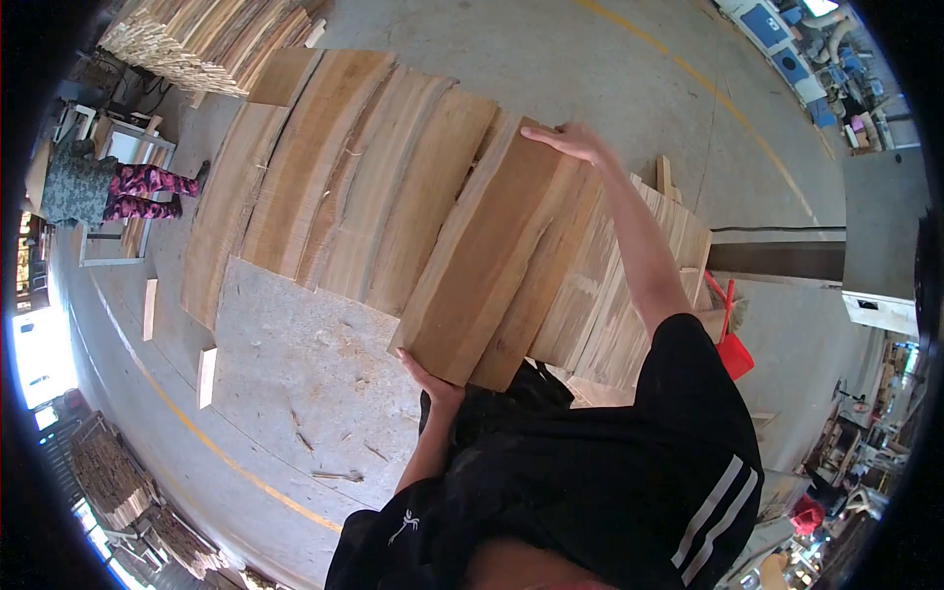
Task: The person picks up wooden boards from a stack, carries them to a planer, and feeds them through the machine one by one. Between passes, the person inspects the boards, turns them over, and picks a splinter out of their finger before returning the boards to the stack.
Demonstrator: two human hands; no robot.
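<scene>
A wide brown wooden plank (pixel 492 258) lies slantwise in front of me, between my two hands. My left hand (pixel 433 380) grips its near end, the thumb showing at the corner and the other fingers hidden below. At the far end, my right hand (pixel 570 143) holds the plank's edge with the arm stretched out. Just right of it, a narrower board (pixel 526 324) lies alongside. Pale boards (pixel 418 197) lie side by side to the left, several with rough edges.
A stack of lumber (pixel 202 44) stands at the upper left. Another person (pixel 108 187) is beside a metal frame (pixel 128 147) at far left. A red dustpan (pixel 733 354) is on the right. Wood scraps (pixel 339 477) and two short offcuts (pixel 206 379) lie on the floor.
</scene>
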